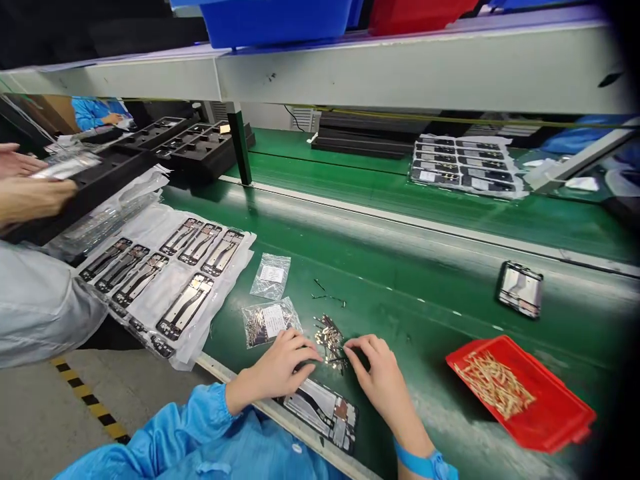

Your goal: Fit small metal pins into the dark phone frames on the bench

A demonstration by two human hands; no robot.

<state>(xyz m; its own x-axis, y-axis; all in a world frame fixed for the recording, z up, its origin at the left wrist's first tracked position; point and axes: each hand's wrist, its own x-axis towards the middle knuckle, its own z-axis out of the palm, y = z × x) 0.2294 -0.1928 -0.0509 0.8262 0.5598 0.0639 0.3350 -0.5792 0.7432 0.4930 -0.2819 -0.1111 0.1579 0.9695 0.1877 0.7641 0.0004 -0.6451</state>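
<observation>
the left hand [277, 365] and right hand [380, 377] curve beside a pile of metal parts [328, 340] on the green belt [425, 313], fingers [306, 347] half closed, any grip unclear; a careless brush could scatter the pile.

Beside my left hand [279, 365]: tiny metal parts [329, 339], too small to tell apart. Below it, phone frame [323, 415] partly hidden. Far left of it, co-worker's hands [30, 183] cut off by edge.

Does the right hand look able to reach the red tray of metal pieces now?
Probably yes: only bare green conveyor belt seems to lie between the right hand and the red tray, so the way looks free.
</observation>
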